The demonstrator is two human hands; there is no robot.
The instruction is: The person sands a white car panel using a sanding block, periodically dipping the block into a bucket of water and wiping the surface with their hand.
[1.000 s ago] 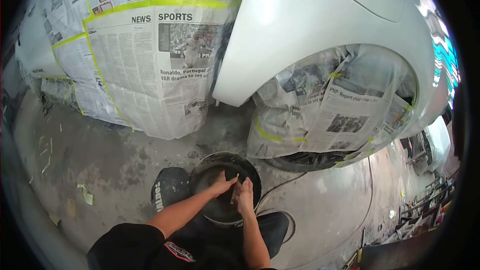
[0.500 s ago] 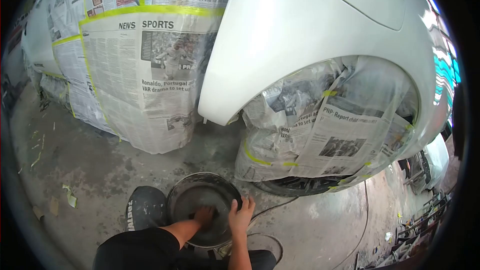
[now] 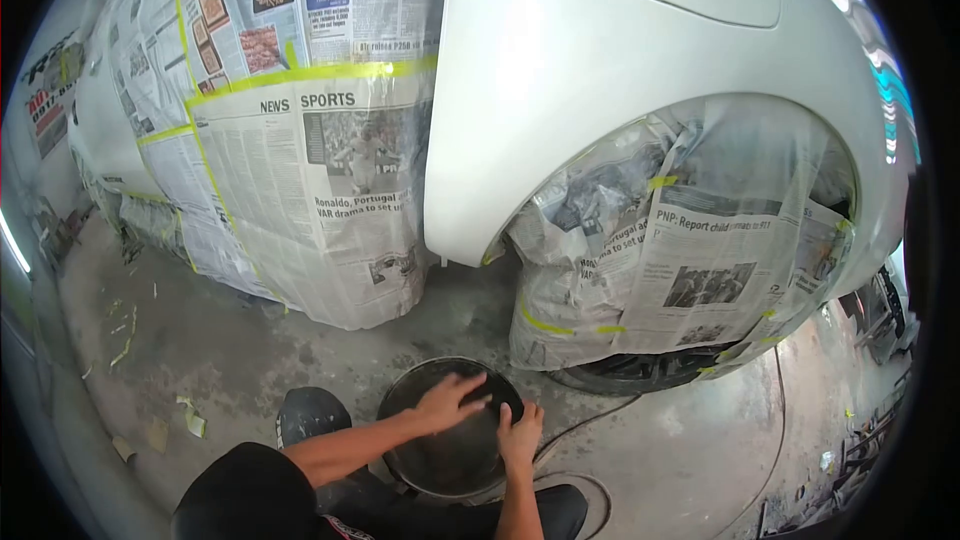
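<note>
A round black basin stands on the floor between my legs, its inside dark. My left hand is over the basin's opening, palm down, with fingers stretched and apart. Just past those fingertips is a dark patch that I cannot make out. At the basin's right rim is my right hand, the thumb toward the inside and the fingers on the outer side, gripping the edge.
Ahead stands a white car panel with its wheel opening covered by newspaper and plastic. More newspaper, edged with yellow tape, covers the side at left. A hose and paper scraps lie on the concrete floor.
My left hand has risen from inside the basin, and its fingers have spread. My right hand stays at the rim. The view has shifted, moving the scene slightly right and down.
</note>
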